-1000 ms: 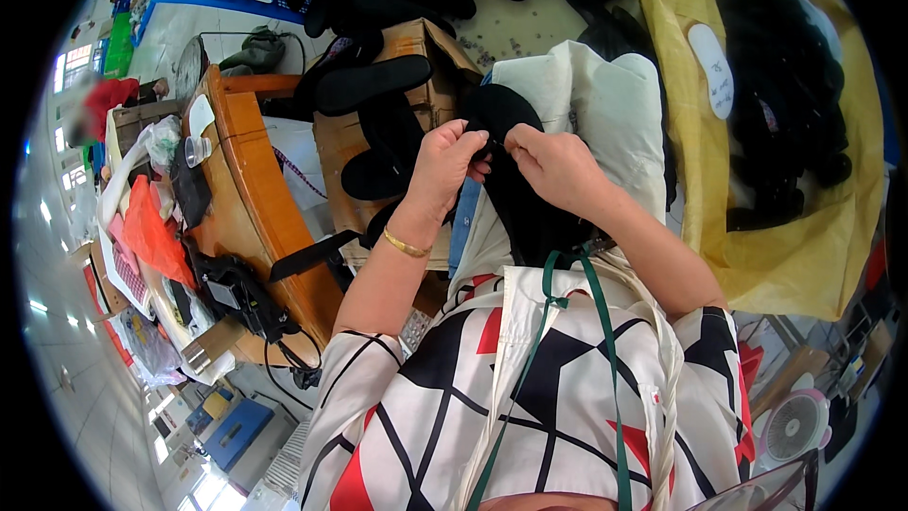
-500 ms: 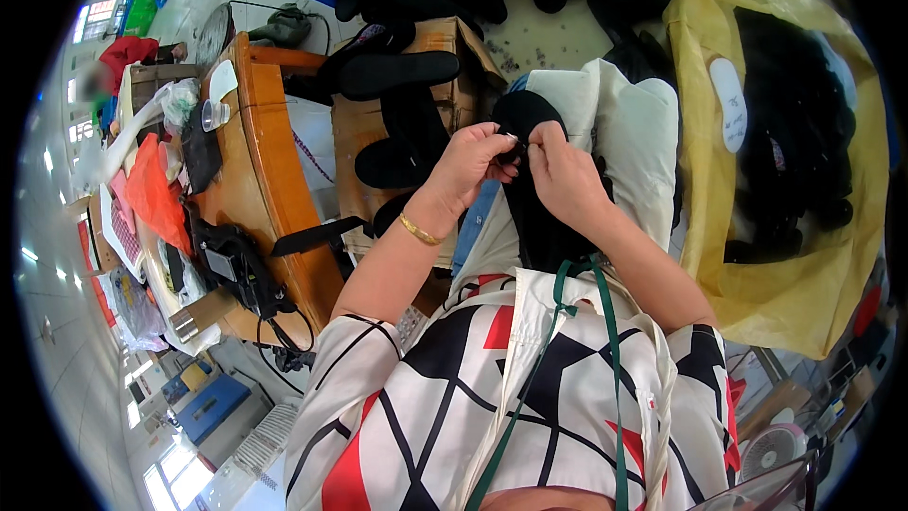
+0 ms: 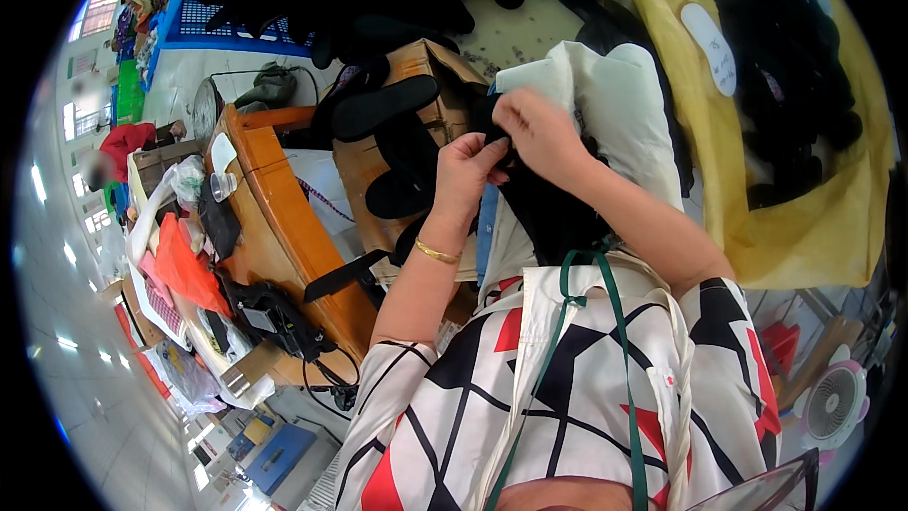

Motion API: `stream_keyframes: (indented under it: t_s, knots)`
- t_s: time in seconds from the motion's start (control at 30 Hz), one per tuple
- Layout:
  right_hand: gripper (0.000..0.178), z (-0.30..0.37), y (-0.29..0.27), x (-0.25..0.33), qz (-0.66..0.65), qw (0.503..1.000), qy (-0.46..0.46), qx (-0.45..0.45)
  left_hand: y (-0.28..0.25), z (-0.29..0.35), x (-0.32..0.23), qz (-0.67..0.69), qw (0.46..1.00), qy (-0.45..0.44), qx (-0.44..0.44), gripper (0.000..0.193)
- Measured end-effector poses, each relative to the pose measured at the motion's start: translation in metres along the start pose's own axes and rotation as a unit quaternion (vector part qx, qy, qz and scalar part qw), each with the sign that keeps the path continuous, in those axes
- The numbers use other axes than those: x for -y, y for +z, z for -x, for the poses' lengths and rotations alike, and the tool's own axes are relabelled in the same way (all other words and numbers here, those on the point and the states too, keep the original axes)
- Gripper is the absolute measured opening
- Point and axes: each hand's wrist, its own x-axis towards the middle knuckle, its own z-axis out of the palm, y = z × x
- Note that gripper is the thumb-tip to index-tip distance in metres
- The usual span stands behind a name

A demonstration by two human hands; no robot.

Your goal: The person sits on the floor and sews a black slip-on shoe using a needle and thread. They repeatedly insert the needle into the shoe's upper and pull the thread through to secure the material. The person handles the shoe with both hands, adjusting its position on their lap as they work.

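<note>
Over my lap, a black slipper [image 3: 485, 114] is partly hidden behind my hands. My left hand [image 3: 466, 175] pinches its dark edge between thumb and fingers. A gold bangle circles that wrist. My right hand [image 3: 546, 135] is raised just beside and above the left, its fingers curled together and blurred by motion; whatever they grip is too small to see. Off-white cloth [image 3: 629, 104] covers my knees. To the left, a cardboard box [image 3: 416, 64] bears several black slippers, one with its dark sole [image 3: 386, 107] upward.
A wooden table [image 3: 270, 185] stands left, with a black bag [image 3: 260, 317] at its edge. On the right, a yellow sack [image 3: 809, 255] holds black slippers and a white insole [image 3: 709, 49]. Beyond are a blue basket [image 3: 180, 30], a fan [image 3: 834, 399] and a person in red [image 3: 128, 139].
My right hand has lifted from the slipper's edge, moving up and left over it. The left hand keeps its pinch. The whole view has shifted and tilted slightly.
</note>
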Motion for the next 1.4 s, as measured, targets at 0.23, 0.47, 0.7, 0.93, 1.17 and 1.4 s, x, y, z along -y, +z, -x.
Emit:
stream_keyframes:
  t_s: [0.23, 0.47, 0.7, 0.93, 1.17, 1.4]
  knots:
    - [0.027, -0.011, -0.052, 0.016, -0.229, 0.929, 0.254, 0.142, -0.001, 0.0, 0.0, -0.02, 1.0, -0.008, -0.009, 0.019]
    - [0.019, -0.006, -0.104, 0.007, -0.153, 0.98, 0.131, 0.006, -0.004, -0.003, 0.003, -0.011, 1.0, -0.003, -0.004, 0.021]
    - [0.015, 0.021, -0.093, 0.006, 0.33, 0.926, -0.156, 0.1, 0.0, -0.001, -0.001, -0.014, 1.0, -0.011, -0.017, 0.019]
    - [0.027, 0.041, -0.089, 0.04, 0.077, 0.992, -0.014, 0.102, -0.001, -0.003, 0.005, -0.025, 1.0, 0.016, -0.01, 0.017]
    - [0.028, 0.058, -0.078, 0.035, -0.012, 0.995, 0.094, 0.042, 0.013, 0.007, 0.004, -0.427, 0.808, 0.376, -0.154, 0.02]
    - [0.029, 0.043, -0.081, 0.049, 0.025, 0.997, 0.065, 0.036, 0.031, 0.027, -0.002, -0.584, 0.689, 0.409, -0.128, 0.035]
